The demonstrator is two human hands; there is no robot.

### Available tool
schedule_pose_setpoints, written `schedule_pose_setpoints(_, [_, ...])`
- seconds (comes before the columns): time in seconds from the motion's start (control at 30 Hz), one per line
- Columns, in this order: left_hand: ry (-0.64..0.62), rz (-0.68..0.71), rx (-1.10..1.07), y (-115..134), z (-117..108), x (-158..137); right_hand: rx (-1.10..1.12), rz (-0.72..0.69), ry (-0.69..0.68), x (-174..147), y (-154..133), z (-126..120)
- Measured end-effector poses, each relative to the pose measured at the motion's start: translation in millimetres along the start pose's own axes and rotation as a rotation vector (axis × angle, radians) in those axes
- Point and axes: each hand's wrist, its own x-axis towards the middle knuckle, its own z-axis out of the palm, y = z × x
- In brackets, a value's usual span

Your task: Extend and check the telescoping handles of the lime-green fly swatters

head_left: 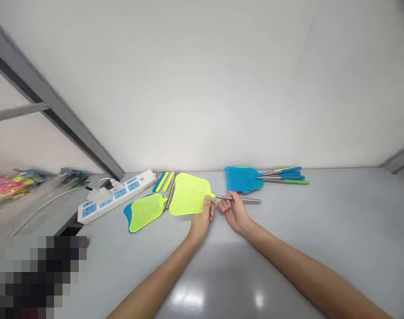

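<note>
A yellow fly swatter head (190,195) is in my left hand (202,217), with the thumb on its neck. My right hand (234,212) pinches a metal rod (250,200), whose thin end meets the swatter's neck; no grip sleeve shows on the rod. Left of my hands lie another yellow swatter head (147,212) and a blue one (127,216) partly under it. Behind them are yellow grip sleeves (169,181), a blue sleeve (158,182) and metal rods (171,190). Beyond my right hand is a pile of swatters with a blue head (241,178) on top.
A white power strip (113,199) with plugs and cables lies at the left on the grey table (304,230). A pale wall (221,88) stands behind the table. Bagged colourful items (18,181) are past the metal frame (65,119). A pixelated patch covers the lower left.
</note>
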Motion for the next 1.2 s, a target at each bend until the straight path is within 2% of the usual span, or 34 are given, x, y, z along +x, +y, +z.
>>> schedule_pose_setpoints(0.3, [-0.039,-0.033,-0.114,3.1,3.8,4.4,-0.025,-0.008,0.032,-2.1,-2.1,2.4])
schedule_pose_setpoints(0.5, [-0.026,-0.047,-0.122,3.6,11.3,3.7,-0.042,0.001,0.030,-5.8,-7.3,1.2])
schedule_pose_setpoints(0.83, [-0.058,-0.047,-0.180,4.9,11.4,4.4,-0.049,0.006,0.038,-6.2,-7.4,3.6])
schedule_pose_setpoints(1.2, [-0.033,-0.041,-0.132,2.1,12.1,4.6,-0.032,0.010,0.030,-4.3,-6.8,1.8])
